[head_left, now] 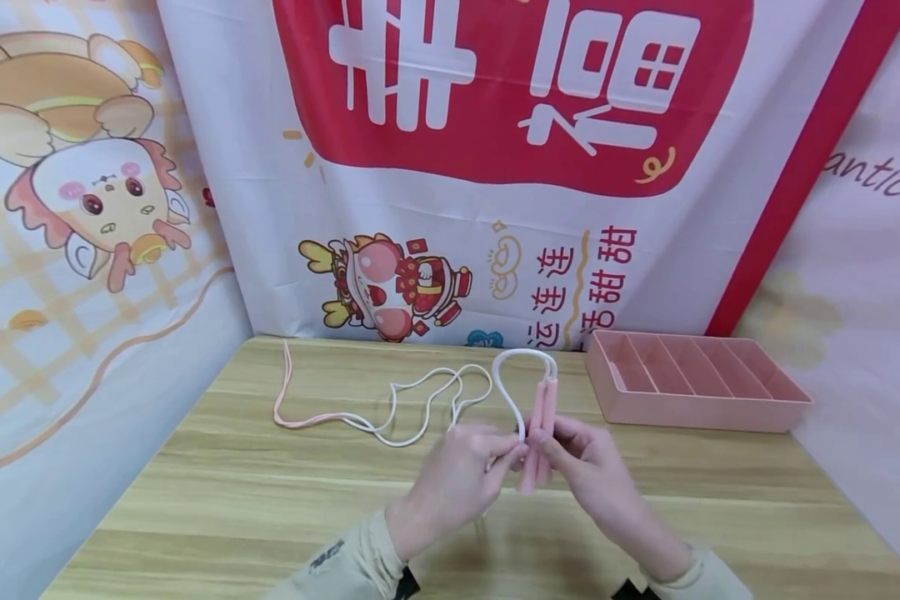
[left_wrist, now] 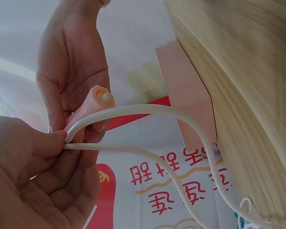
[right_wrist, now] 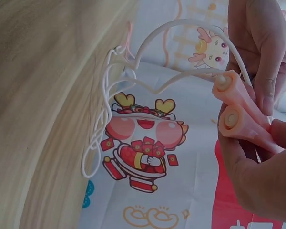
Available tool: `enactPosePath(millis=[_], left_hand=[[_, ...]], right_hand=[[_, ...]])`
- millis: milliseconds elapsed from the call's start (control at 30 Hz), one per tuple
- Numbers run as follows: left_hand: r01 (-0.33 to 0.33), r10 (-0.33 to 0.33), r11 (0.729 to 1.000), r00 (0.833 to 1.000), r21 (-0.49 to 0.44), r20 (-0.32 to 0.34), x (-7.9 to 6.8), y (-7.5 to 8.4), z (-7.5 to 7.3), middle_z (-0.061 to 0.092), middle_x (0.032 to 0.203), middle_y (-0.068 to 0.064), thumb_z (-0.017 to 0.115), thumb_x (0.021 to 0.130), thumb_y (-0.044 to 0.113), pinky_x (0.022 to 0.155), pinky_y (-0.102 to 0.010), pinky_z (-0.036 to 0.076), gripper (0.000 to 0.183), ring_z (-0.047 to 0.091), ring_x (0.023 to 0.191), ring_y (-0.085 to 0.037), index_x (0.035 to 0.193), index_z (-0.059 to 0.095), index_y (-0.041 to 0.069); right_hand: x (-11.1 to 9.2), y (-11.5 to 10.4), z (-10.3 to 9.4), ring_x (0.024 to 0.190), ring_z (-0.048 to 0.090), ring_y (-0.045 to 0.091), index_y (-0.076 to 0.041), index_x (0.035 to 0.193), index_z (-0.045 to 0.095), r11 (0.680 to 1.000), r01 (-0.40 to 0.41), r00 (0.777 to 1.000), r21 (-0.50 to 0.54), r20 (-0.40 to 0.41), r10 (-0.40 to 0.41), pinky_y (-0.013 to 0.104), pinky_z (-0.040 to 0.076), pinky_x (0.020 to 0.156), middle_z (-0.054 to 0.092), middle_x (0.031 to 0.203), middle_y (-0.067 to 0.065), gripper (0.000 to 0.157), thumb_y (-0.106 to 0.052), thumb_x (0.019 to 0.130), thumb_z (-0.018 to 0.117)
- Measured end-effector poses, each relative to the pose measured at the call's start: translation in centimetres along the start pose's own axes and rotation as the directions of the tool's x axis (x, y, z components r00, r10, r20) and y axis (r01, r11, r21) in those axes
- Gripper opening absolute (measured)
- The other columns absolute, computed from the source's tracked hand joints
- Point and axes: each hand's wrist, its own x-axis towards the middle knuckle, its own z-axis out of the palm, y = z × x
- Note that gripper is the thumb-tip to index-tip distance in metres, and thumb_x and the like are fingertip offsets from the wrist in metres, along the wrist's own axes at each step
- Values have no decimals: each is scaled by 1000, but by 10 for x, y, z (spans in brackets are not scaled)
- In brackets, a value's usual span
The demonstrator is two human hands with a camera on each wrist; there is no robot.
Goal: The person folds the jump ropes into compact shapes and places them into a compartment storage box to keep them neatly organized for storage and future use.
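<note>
A skipping rope with two pink handles (head_left: pixel 546 408) and a white cord (head_left: pixel 498 379) is between the hands. My right hand (head_left: pixel 596 467) grips both handles side by side; their ends (right_wrist: pixel 231 119) show in the right wrist view. My left hand (head_left: pixel 457 475), just beside it, pinches the cord between thumb and fingers near the handles. Above the hands the cord arches in a loop. In the left wrist view, two strands of cord (left_wrist: pixel 148 110) run out from my left thumb.
The rest of the cord (head_left: pixel 420 433) lies in loose loops on the wooden table (head_left: pixel 217 492), its far-left end pinkish. At the back right stands a pink divided box (head_left: pixel 705 408). Printed cloths (head_left: pixel 435 183) hang behind the table and at its sides.
</note>
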Motion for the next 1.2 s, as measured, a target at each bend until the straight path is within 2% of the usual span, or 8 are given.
enactPosePath(millis=[100, 300, 467, 633, 833, 967, 1100, 1200], left_hand=[[-11, 11, 999, 1000, 31, -10, -1, -1, 2, 69, 78, 2, 75, 88, 8, 54, -17, 44, 8, 56, 63, -6, 94, 79, 9], [-59, 62, 991, 998, 121, -22, -2, 0, 7, 73, 94, -5, 76, 85, 8, 65, -23, 54, 4, 66, 75, -13, 89, 78, 9], [-102, 111, 972, 993, 211, -32, -3, 2, 9, 73, 89, -2, 78, 83, 8, 62, -22, 53, 6, 65, 73, -13, 89, 77, 8], [-106, 112, 970, 994, 216, -15, -4, 3, 7, 71, 82, 1, 78, 83, 7, 58, -19, 50, 10, 61, 68, -11, 93, 78, 7], [-152, 159, 947, 987, 283, -1, -4, 2, 13, 73, 91, -2, 80, 81, 8, 67, -22, 55, 13, 66, 75, -14, 93, 77, 7], [-157, 160, 943, 987, 293, 12, -5, 2, 18, 73, 95, -2, 78, 83, 9, 69, -22, 55, 15, 67, 79, -13, 98, 76, 8], [-140, 132, 950, 990, 278, 48, -6, 5, 20, 70, 90, 1, 76, 87, 10, 63, -19, 52, 21, 64, 75, -11, 108, 74, 7], [-119, 104, 964, 992, 237, 76, -7, 7, 21, 67, 87, 1, 75, 87, 6, 61, -16, 51, 24, 63, 74, -10, 110, 73, 5]], right_hand=[[0, 2, 2, 87, 67, 21, 4, 114, 68, 1000, -10, 1000, -1, 9, 10, 30, 56, 72, 72, 97, 12, 26, -16, 99, 61], [0, 4, 7, 99, 66, 24, 3, 118, 67, 999, -17, 999, 48, 32, 16, 32, 54, 82, 71, 109, 12, 27, -16, 100, 60], [0, 4, 9, 106, 64, 25, 2, 120, 67, 995, -8, 1000, 102, 21, 6, 34, 53, 87, 68, 116, 12, 27, -15, 99, 60], [-1, 2, 10, 112, 62, 28, 1, 122, 66, 992, 22, 1000, 128, 15, -24, 36, 51, 91, 66, 121, 12, 27, -13, 99, 59], [-6, 7, 19, 99, 66, 19, 9, 114, 65, 987, 111, 992, 116, -69, -104, 30, 55, 79, 67, 113, 21, 22, -7, 101, 55], [-7, 10, 22, 93, 66, 16, 9, 111, 64, 986, 148, 983, 75, -117, -138, 28, 56, 74, 67, 110, 23, 21, -5, 102, 52], [-5, 9, 18, 94, 66, 18, 7, 111, 64, 990, 140, 978, 28, -162, -134, 30, 56, 74, 68, 109, 20, 23, -9, 104, 50], [-2, 8, 12, 90, 66, 20, 8, 108, 63, 995, 96, 976, 27, -197, -89, 31, 56, 74, 68, 105, 20, 27, -14, 105, 48]])
